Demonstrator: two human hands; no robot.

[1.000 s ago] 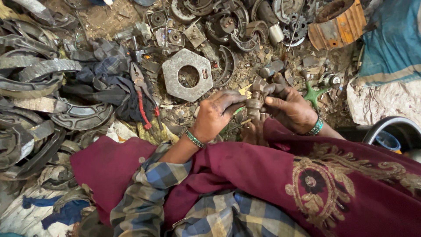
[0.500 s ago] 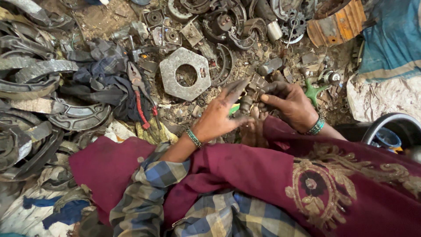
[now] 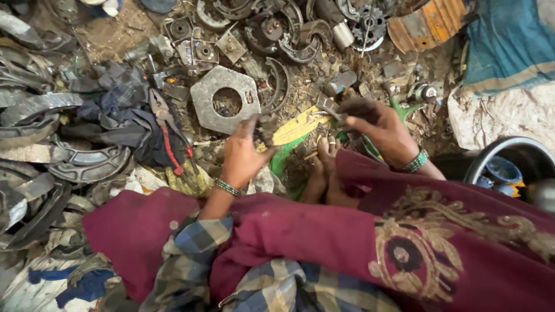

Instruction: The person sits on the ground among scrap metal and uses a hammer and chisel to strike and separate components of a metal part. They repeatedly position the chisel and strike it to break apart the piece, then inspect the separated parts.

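Left hand [image 3: 241, 157] pinching a small dark, grimy metal part [image 3: 265, 126], just right of the grey octagonal plate [image 3: 224, 99]. Right hand [image 3: 378, 128] clenched round another blackened piece [image 3: 336, 114], further right.

Dirt ground [image 3: 110, 34] strewn with scrap: grey octagonal metal plate [image 3: 225, 99], red-handled pliers [image 3: 167, 124], curved, possibly brake-shoe, pieces [image 3: 87, 164].

Motion blur smears the small dark part [image 3: 265, 126] pinched in the left hand [image 3: 241, 157] (its shape cannot be told). The round metal basin [image 3: 491, 159] at right is cut off by the frame edge, and maroon cloth [image 3: 324, 231] hides the person's legs.
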